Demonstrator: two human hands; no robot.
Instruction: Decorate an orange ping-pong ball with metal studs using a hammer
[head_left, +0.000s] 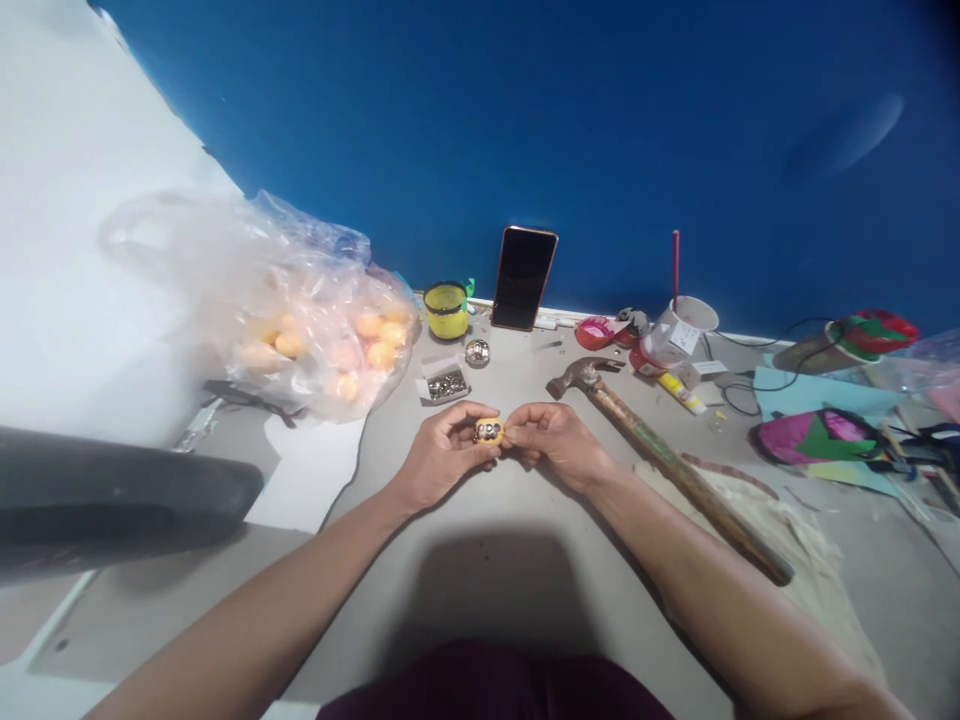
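My left hand point(442, 455) grips a small yellow ball point(490, 441) between thumb and fingers, over the near middle of the table. Several shiny metal studs cover the side of the ball that shows. My right hand point(559, 440) is closed in a pinch at the ball's right edge; whatever is between its fingertips is too small to make out. Just beyond my left hand lies an open small box point(445, 384) full of shiny metal pieces. Behind the box sits a round ball covered in metal studs point(478, 352).
A hammer point(660, 445) lies on a cloth at right. Plastic bags of orange balls point(382, 340) fill the left. A phone point(525, 278) leans on the blue wall beside a yellow cup point(447, 312). A white cup point(679, 330), glue stick point(681, 393) and crafts stand right. A dark cylinder point(127, 500) juts in left.
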